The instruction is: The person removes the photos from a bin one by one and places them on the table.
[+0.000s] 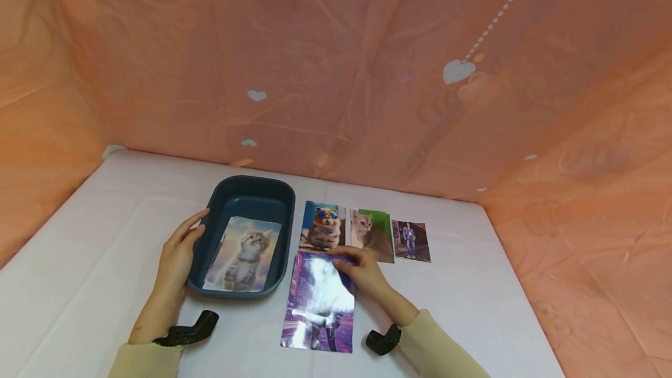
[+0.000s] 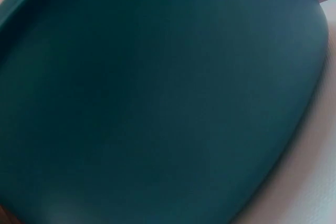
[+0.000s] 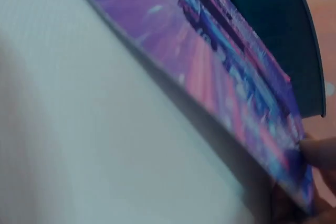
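My right hand [image 1: 364,273] pinches the top edge of a glossy purple picture card [image 1: 317,308]. In the right wrist view the thumb lies on the face of this card [image 3: 220,82], with fingers behind it and its near edge raised above the cloth. My left hand [image 1: 175,255] rests against the left side of a dark teal tray [image 1: 289,209], fingers extended to its rim. The tray's outer wall [image 2: 173,98] fills most of the left wrist view. A kitten picture card [image 1: 247,258] lies in the tray, on top of others whose edges show beneath it.
Behind the purple card, a row lies on the white table cloth [image 1: 472,308]: a hamster-in-sunglasses card [image 1: 324,223], a cat card with green background [image 1: 380,232] and a smaller card with a standing figure [image 1: 412,242]. Orange curtains [image 1: 325,63] with white hearts surround the table.
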The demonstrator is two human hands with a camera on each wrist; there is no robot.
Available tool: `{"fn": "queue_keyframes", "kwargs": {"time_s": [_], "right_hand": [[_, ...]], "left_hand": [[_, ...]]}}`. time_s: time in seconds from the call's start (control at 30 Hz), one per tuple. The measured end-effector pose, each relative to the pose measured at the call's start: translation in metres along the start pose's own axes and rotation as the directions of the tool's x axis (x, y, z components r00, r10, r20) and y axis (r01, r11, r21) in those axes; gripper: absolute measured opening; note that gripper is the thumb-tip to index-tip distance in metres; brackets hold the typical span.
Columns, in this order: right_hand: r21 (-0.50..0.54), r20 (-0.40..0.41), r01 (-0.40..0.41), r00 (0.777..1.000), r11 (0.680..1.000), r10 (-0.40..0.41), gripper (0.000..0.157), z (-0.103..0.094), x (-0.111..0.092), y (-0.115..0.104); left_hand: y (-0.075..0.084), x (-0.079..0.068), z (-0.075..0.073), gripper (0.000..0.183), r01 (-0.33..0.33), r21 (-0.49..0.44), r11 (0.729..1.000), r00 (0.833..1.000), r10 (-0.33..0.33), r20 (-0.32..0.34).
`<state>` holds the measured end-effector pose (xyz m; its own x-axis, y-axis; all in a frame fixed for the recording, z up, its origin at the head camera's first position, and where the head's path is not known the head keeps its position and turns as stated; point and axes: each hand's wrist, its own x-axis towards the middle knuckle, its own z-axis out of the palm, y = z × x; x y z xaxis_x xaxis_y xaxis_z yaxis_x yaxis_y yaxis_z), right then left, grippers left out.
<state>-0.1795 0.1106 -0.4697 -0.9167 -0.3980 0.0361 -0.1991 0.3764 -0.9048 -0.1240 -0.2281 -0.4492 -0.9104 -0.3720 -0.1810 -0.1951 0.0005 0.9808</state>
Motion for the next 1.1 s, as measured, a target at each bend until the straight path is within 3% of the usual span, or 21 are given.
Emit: {"fn": "queue_keyframes", "kwargs": {"time_s": [0.23, 0.47, 0.7, 0.93, 1.1], "right_hand": [[-0.071, -0.037, -0.002, 0.999, 0.997, -0.001, 0.020, 0.0056, 0.0016, -0.0013], [-0.202, -0.113, 0.056, 0.990, 0.978, -0.080, 0.016, 0.0085, -0.0007, -0.0019], [-0.250, -0.107, 0.107, 0.985, 0.962, -0.137, 0.017, 0.0078, -0.0049, -0.0028], [-0.330, -0.106, 0.184, 0.967, 0.926, -0.230, 0.016, 0.0028, -0.0033, -0.0034], [-0.217, -0.136, 0.109, 0.981, 0.970, -0.141, 0.013, -0.0011, 0.0036, -0.0102]], "left_hand": [[-0.0014, 0.0005, -0.0005, 0.044, 0.003, -0.014, 1.000, 1.000, -0.003, 0.000], [-0.0015, 0.0010, 0.0003, 0.044, 0.003, -0.009, 1.000, 1.000, -0.003, -0.004], [0.0006, 0.0006, -0.0002, 0.044, 0.014, -0.016, 1.000, 1.000, -0.013, 0.010], [0.0011, 0.0002, -0.0001, 0.044, 0.013, -0.019, 1.000, 1.000, -0.013, 0.014], [0.0005, -0.0002, -0.0003, 0.044, 0.001, -0.011, 1.000, 1.000, -0.001, 0.014]]}}
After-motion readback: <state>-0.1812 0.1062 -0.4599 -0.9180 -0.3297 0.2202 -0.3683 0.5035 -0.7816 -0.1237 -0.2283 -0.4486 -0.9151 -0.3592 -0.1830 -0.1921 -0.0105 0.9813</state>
